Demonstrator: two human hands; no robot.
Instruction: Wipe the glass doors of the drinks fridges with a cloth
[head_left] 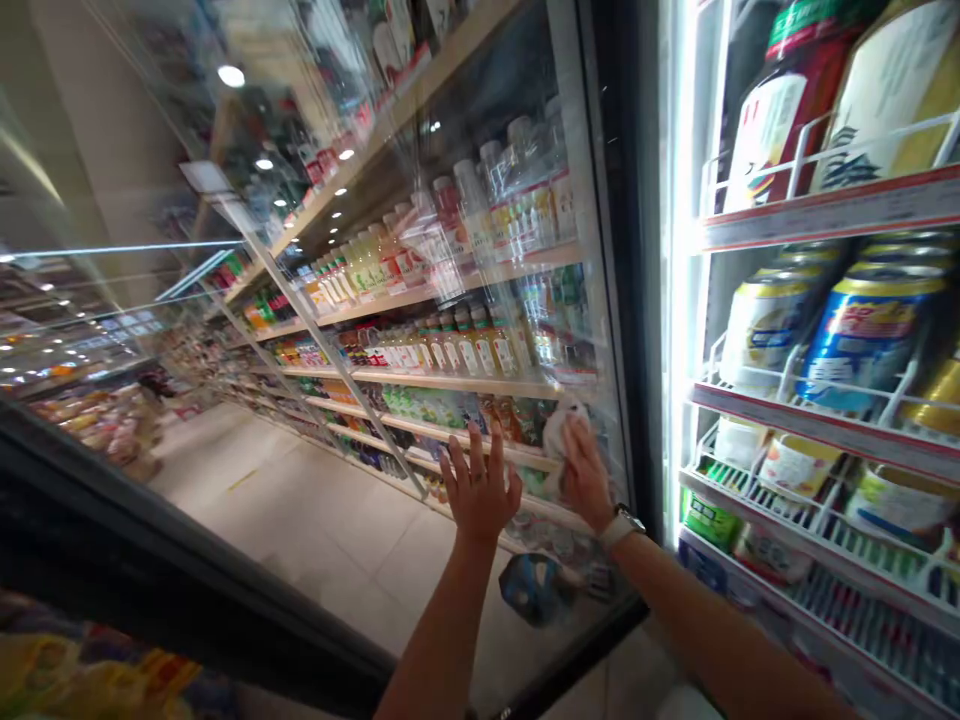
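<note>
A large glass door (420,340) with a dark frame (626,300) stands in front of me. My left hand (480,490) lies against the glass at the lower middle, fingers spread, holding nothing. To its right, my right hand (586,470) presses a crumpled white cloth (564,428) to the glass near the door's dark edge. A watch (628,520) is on the right wrist. Part of the cloth is hidden under the fingers.
Right of the door, a lit cooler holds wire shelves (810,410) with cans (862,340) and large bottles (765,130). Through or reflected in the glass appear shelves of bottled drinks (465,350) and a tiled floor (322,510). Yellow packages (60,680) sit at lower left.
</note>
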